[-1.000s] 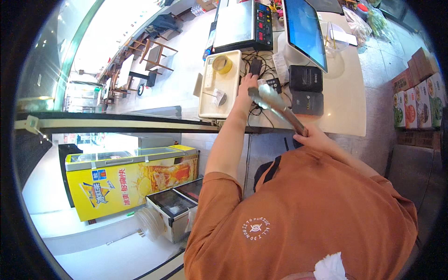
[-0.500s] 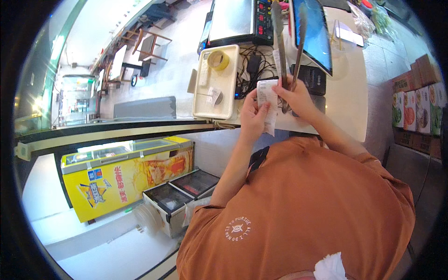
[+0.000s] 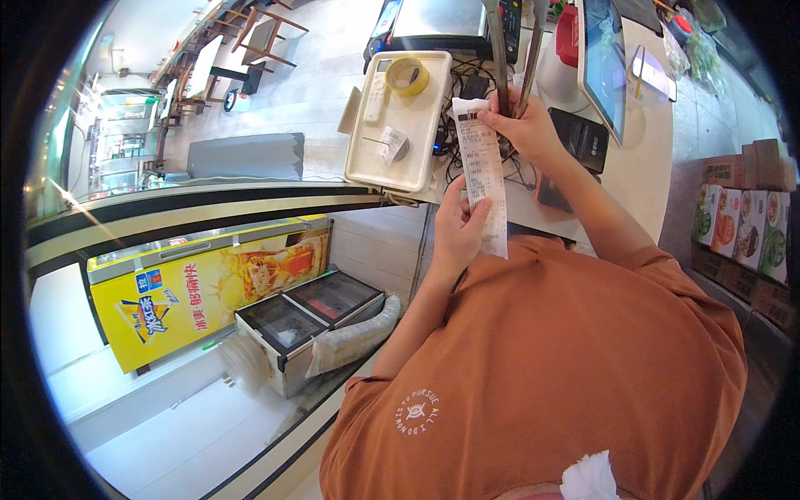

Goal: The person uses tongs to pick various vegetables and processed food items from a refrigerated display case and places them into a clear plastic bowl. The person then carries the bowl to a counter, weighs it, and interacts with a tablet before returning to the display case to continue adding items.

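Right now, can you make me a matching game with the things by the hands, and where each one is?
Things:
1. receipt
2. tongs
3. tape roll
4. screen

Places:
a. lying on the cream tray
b. standing on the white counter, to the right of the hands
c. stretched between both hands
d. in the right hand only, pointing away

Pairs: 1-c, 2-d, 3-a, 4-b. The left hand pinches the receipt's lower part.

Receipt (image 3: 483, 179) white, dark print. Left of receipt: cream tray (image 3: 417, 162), yellow tape roll (image 3: 407, 75) on it. Tongs (image 3: 500, 46) silver. Desk (image 3: 642, 167) white. Freezer (image 3: 208, 287) yellow with blue. Shirt (image 3: 567, 367) orange-brown.
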{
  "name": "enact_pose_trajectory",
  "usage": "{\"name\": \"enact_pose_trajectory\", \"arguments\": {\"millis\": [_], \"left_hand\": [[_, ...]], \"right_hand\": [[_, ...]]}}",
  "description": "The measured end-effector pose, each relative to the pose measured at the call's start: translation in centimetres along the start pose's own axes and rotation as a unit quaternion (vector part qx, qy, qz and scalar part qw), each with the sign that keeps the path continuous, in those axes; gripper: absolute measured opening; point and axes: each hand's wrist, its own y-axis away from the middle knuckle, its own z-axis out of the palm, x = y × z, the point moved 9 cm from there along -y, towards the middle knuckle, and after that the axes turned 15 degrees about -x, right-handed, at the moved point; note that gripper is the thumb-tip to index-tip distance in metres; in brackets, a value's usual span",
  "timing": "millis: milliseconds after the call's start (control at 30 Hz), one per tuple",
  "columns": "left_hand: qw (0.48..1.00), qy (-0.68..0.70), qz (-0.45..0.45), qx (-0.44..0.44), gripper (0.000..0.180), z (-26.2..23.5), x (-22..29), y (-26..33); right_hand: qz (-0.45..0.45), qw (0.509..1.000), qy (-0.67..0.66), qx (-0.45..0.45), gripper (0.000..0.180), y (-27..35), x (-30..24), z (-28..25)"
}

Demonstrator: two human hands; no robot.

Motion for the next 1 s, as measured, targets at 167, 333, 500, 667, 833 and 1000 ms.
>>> {"name": "enact_pose_trajectory", "arguments": {"millis": [167, 333, 500, 667, 833, 1000], "left_hand": [[0.999, 0.045, 0.016, 0.019, 0.064, 1.2, 1.6, 0.8], [0.996, 0.054, 0.062, 0.022, 0.072, 1.7, 4.0, 2.0], [0.985, -0.082, 0.091, 0.123, 0.063, 0.6, 5.9, 5.6], [0.958, -0.053, 0.106, 0.261, 0.073, -0.4, 5.5, 11.5], [0.903, -0.089, 0.112, 0.406, 0.076, -2.2, 3.2, 18.6], [0.835, -0.090, 0.085, 0.537, 0.075, -2.4, -1.5, 27.0]], "right_hand": [[0.004, 1.000, -0.003, -0.025, 0.019, 0.9, -1.2, 0.9], [0.005, 0.996, 0.013, -0.084, 0.020, 2.0, -2.9, 3.0], [-0.008, 0.983, 0.001, -0.183, 0.017, 2.6, -5.3, 7.2], [0.043, 0.942, -0.118, -0.312, 0.019, 5.0, -6.0, 11.7], [0.107, 0.888, -0.040, -0.445, 0.017, 6.3, -2.6, 16.9], [0.140, 0.816, -0.003, -0.561, 0.018, 6.7, 2.0, 24.6]]}}
